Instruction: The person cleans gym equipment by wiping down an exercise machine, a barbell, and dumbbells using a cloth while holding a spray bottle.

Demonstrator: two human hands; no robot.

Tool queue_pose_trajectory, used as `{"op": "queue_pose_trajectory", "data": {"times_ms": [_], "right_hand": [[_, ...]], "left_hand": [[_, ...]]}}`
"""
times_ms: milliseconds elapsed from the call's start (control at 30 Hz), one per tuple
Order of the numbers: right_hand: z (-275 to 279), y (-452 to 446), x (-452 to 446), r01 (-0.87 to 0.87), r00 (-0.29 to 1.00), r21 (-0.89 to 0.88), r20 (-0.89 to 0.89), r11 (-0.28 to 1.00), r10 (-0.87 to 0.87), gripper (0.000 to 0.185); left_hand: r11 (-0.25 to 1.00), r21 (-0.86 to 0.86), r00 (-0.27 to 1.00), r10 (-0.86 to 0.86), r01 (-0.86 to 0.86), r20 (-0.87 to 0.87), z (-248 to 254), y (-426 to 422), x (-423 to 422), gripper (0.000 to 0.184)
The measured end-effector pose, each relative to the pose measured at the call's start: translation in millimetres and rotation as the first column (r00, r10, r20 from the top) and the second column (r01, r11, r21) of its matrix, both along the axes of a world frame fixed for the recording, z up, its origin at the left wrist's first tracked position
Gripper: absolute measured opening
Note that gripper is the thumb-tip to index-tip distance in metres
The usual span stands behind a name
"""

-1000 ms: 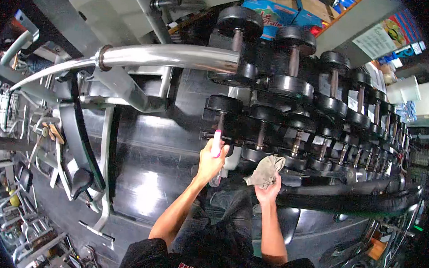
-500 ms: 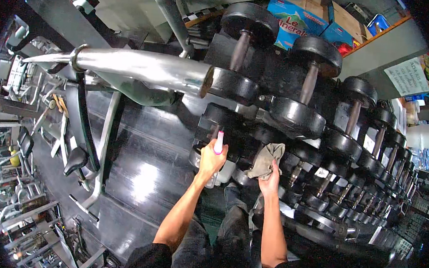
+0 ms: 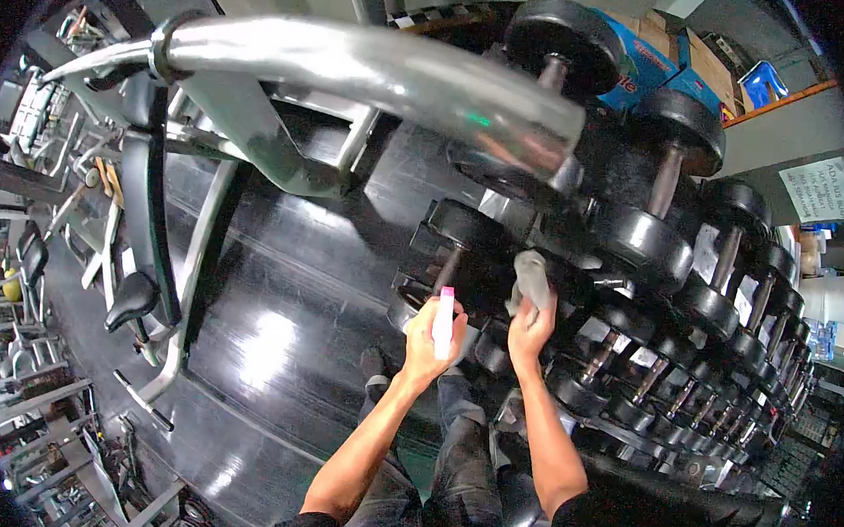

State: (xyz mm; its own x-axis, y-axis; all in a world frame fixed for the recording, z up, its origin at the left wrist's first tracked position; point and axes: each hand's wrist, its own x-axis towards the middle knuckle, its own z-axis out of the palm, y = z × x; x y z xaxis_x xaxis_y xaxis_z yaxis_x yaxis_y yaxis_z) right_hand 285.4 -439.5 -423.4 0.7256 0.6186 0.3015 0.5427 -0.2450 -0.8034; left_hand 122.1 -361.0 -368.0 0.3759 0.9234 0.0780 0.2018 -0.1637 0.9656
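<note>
My left hand (image 3: 423,342) is closed around a spray bottle (image 3: 444,322) with a white and pink trigger head. Most of the bottle is hidden behind the fingers. Just beyond that hand lies a black round-headed dumbbell (image 3: 468,227) on the lower tier. A crumpled grey cloth (image 3: 530,281) is gripped in my right hand (image 3: 531,337), in front of the lower dumbbells. Whether the cloth touches a dumbbell I cannot tell. Higher up and to the right sits a larger black dumbbell (image 3: 642,245) on the upper tier.
A thick chrome tube (image 3: 377,63) crosses above the near end of the rack. Rows of dumbbells (image 3: 708,308) run off to the right. Left of me stands a padded bench (image 3: 149,205) on the dark floor (image 3: 277,381). Blue cartons (image 3: 642,56) lie behind the rack.
The view has shifted, so the chrome tube now covers more of the upper dumbbells. My right hand has moved forward with the cloth, which is more bunched. The spray bottle stays in my left hand.
</note>
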Motion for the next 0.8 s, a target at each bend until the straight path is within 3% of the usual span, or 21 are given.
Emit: {"op": "queue_pose_trajectory", "data": {"times_ms": [33,100,167,233,300,333,400,433,500,567,633,700,733,800], "right_hand": [[1,16,2,-0.056,0.983,0.045,0.177,0.997,0.047,0.035],[-10,45,0,-0.090,0.991,-0.195,0.084,0.977,0.108,0.039],[-14,84,1,-0.326,0.887,-0.303,0.230,0.895,0.401,0.041],[-7,116,-10,-0.338,0.914,-0.194,0.166,0.921,0.371,0.040],[19,145,-15,-0.341,0.715,-0.440,0.452,0.831,0.533,0.035],[19,161,-19,-0.341,0.715,-0.445,0.449,0.828,0.536,0.035],[12,193,-31,-0.315,0.525,-0.808,0.289,0.498,0.801,0.031],[3,206,-39,-0.320,0.528,-0.807,0.282,0.496,0.801,0.031],[-25,229,-56,-0.054,0.386,-0.966,0.212,0.252,0.898,0.030],[-47,247,-69,0.038,0.411,-0.978,0.202,0.204,0.889,0.030],[-61,250,-78,0.125,0.440,-0.982,0.182,0.141,0.879,0.030],[-66,246,-83,0.256,0.400,-0.932,0.344,0.257,0.849,0.031],[-56,243,-80,0.259,0.405,-0.932,0.343,0.254,0.848,0.031],[-22,228,-67,-0.010,0.424,-0.981,0.172,0.194,0.889,0.031]], "left_hand": [[0.986,0.169,0.999,0.009,-0.015,0.039,-6,0,-3,0.012],[0.991,0.135,0.999,0.009,-0.015,0.046,-12,-2,-8,0.014],[0.964,0.262,0.997,0.021,-0.040,0.073,-18,-2,-11,0.016],[0.970,0.240,0.996,0.026,-0.047,0.091,-23,0,-16,0.016],[0.973,0.220,0.991,0.042,-0.070,0.127,-24,1,-21,0.014],[0.975,0.215,0.992,0.036,-0.062,0.125,-21,3,-23,0.009],[0.980,0.197,0.994,0.018,-0.040,0.111,-20,4,-26,0.007],[0.981,0.191,0.995,0.002,-0.021,0.098,-20,3,-28,0.005],[0.984,0.179,0.996,0.005,-0.020,0.084,-20,1,-27,0.002],[0.939,0.345,0.997,-0.031,0.004,0.075,-23,1,-27,0.025],[0.922,0.385,0.997,-0.053,0.030,0.050,-23,0,-25,0.022],[0.949,0.310,0.999,-0.052,0.048,0.004,-26,0,-30,0.020],[0.943,0.332,0.999,-0.046,0.036,0.022,-25,4,-30,0.020],[0.945,0.327,0.999,-0.026,0.013,0.034,-24,7,-28,0.020]]}}
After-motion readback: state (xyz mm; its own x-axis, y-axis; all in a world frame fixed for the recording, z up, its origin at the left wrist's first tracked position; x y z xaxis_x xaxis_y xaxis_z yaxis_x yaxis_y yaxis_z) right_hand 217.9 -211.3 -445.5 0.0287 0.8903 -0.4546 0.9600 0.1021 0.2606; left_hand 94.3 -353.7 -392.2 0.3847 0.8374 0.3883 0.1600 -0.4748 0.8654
